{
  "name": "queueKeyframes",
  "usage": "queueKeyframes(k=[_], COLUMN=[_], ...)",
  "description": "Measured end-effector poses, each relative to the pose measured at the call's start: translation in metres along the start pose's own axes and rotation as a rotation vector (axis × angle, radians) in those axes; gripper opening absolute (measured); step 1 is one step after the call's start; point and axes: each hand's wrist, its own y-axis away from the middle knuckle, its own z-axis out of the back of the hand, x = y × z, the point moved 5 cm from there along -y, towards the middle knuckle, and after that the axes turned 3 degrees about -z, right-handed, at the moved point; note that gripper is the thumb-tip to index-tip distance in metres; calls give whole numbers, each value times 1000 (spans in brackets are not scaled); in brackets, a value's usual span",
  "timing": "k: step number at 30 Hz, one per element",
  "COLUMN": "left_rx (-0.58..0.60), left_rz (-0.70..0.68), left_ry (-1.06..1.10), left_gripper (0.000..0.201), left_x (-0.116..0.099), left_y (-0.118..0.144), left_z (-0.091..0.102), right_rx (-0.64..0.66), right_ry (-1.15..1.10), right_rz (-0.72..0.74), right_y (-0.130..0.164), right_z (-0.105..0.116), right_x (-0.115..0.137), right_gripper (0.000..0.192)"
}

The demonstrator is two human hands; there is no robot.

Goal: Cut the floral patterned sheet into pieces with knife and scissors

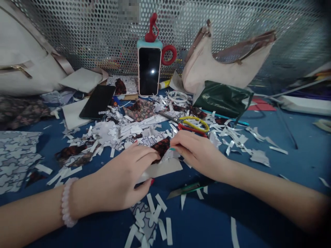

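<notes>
A small dark red-and-black patterned fabric scrap (162,147) lies over a white backing piece (168,167) just above the table. My left hand (124,177) is closed on its left side, fingers over the fabric and thumb below. At the right edge my right hand (198,151) pinches the fabric; its fingertips partly hide the spot. Close behind my right hand rest scissors (193,123) with yellow and red handles. A cutter knife (184,190) with a green body lies in front of it, blade pointing left.
Paper shreds and fabric scraps (139,108) litter the blue table (297,203). Behind them a phone (149,70) leans on a cup, and a dark phone (97,101) lies left. Handbags (224,70) stand by the perforated metal wall. A green pouch (222,100) sits right.
</notes>
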Motion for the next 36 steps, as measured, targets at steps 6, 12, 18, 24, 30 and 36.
queueKeyframes(k=[6,12,18,24,30,36], left_rx=[21,22,131,-9,-135,-177], left_rz=[18,4,-51,-306,-364,-271], left_ry=[6,-48,-214,-570,-664,-654], left_gripper=[38,42,39,27,17,23], left_x=[-2,-4,-9,-23,-33,-34], left_y=[0,1,2,7,7,1], left_z=[-1,5,13,-4,-3,3], right_rx=[-71,227,410,457,300,173], right_ry=[19,-20,-1,-60,-15,30], right_rz=[-84,32,43,90,146,17], right_y=[-6,7,20,19,18,14], right_z=[17,12,7,-5,-4,7], right_x=[-10,-9,-11,-1,-7,-20], right_gripper=[15,18,21,8,21,18])
